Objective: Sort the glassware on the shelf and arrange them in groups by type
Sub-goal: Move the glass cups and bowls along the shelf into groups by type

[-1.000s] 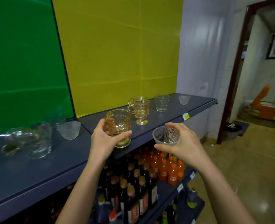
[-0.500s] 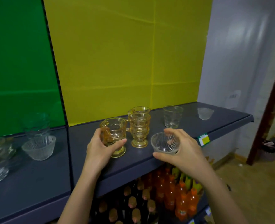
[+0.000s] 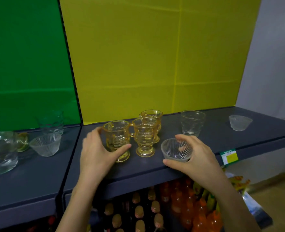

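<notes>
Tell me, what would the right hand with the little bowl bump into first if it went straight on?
Probably the middle amber cup: the right hand and its ribbed bowl angle forward-left toward it. Depth is hard to judge.

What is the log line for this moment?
left hand: holds amber mug | right hand: holds clear bowl | amber mug: on shelf

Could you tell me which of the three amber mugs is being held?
The leftmost amber mug, gripped by the left hand; the other two stand untouched.
</notes>
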Demonstrator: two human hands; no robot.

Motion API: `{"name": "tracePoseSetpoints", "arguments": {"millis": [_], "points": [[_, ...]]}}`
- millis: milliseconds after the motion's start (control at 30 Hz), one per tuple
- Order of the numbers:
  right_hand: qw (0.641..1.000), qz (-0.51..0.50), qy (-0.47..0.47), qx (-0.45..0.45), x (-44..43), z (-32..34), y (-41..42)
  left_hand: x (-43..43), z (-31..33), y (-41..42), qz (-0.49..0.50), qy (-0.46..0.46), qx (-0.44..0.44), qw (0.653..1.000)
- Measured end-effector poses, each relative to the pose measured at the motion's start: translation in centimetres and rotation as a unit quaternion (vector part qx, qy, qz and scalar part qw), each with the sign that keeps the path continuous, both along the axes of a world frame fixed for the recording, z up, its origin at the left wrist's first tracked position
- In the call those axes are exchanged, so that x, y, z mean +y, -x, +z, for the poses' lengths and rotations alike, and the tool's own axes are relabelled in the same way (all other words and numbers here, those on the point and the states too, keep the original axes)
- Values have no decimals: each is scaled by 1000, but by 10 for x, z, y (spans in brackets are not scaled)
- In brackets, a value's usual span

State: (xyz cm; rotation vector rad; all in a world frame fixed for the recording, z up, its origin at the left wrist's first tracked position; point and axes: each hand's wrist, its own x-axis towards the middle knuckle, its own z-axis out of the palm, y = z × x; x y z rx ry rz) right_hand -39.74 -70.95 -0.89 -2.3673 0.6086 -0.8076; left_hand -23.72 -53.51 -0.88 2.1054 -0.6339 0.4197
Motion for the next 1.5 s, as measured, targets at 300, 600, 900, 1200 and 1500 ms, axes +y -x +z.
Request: {"name": "tracePoseSetpoints", "arguments": {"millis": [300,600,900,1200,1500], "points": [[999,37,21,-5,-72,11,45,-56,21,81,108,-73,-258,957],[999,28,30,11,-170,13,119,-160,11,158,51,-86,-273,957],[1000,-19,12,-4,-271,9,152,-273,2,184,-31,-139,-264,954],[1000,-24,11,-3,-363,6,118,-361,3,160,-51,-168,-257,950],[999,39,-17,13,-411,1,79,-389,6,142,-3,-206,-254,945]]}}
